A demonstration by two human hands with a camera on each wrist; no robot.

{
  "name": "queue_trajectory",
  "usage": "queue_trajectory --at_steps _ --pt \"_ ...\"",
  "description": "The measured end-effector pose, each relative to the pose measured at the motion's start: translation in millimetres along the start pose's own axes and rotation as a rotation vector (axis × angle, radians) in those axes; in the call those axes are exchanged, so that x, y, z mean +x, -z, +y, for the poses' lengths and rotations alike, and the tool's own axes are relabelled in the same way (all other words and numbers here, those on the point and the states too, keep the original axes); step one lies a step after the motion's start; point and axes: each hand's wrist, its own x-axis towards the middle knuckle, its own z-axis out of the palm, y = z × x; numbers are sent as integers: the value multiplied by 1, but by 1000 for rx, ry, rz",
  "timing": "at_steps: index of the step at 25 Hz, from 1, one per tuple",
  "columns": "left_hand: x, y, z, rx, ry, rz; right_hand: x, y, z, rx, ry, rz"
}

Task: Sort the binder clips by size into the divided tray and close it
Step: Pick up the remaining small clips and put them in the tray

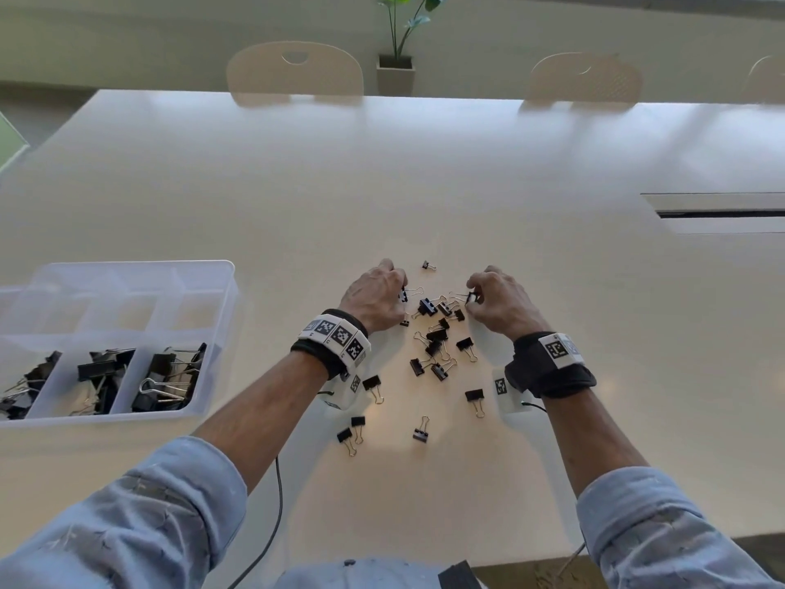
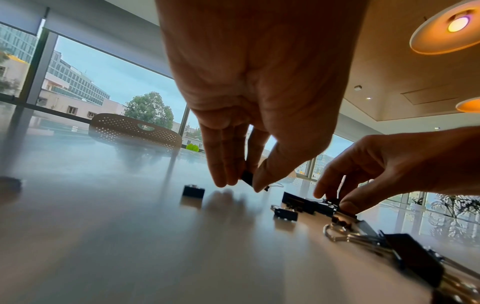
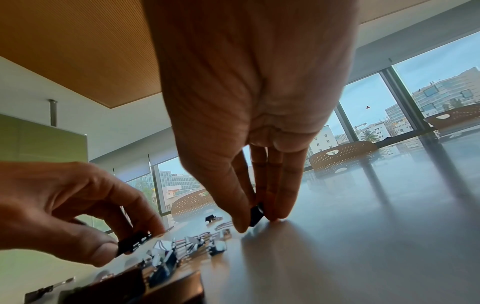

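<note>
Several black binder clips (image 1: pixel 434 333) lie scattered on the white table (image 1: pixel 382 184) between my hands. My left hand (image 1: pixel 402 296) pinches a small clip (image 2: pixel 247 178) between thumb and fingers at the left edge of the pile, just above the tabletop. At the pile's right edge my right hand (image 1: pixel 470 298) pinches another small clip (image 3: pixel 257 211), its fingertips touching the table. The clear divided tray (image 1: pixel 127 264) stands at the left, its lid out of sight. Its three near compartments hold clips (image 1: pixel 165 376); the far ones look empty.
Loose clips (image 1: pixel 374 386) also lie near my wrists, toward the front edge. A cable slot (image 1: pixel 718 214) is cut into the table at the right. Chairs (image 1: pixel 295 72) and a potted plant (image 1: pixel 397 65) stand beyond the far edge. A wire (image 1: pixel 278 503) trails under my left arm.
</note>
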Motion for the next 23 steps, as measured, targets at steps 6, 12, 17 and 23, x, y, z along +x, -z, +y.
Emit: queue_trajectory --at_steps 6,12,17,23 --pt "-18 6 -7 -82 7 55 -23 0 -16 64 -45 72" --pt "-48 31 -18 -111 -11 153 -35 -1 -52 171 2 110" --pt "-101 71 -47 -129 27 282 -32 -9 -123 264 131 142" --pt "-184 110 -109 -126 184 395 -31 -42 -248 380 375 99"
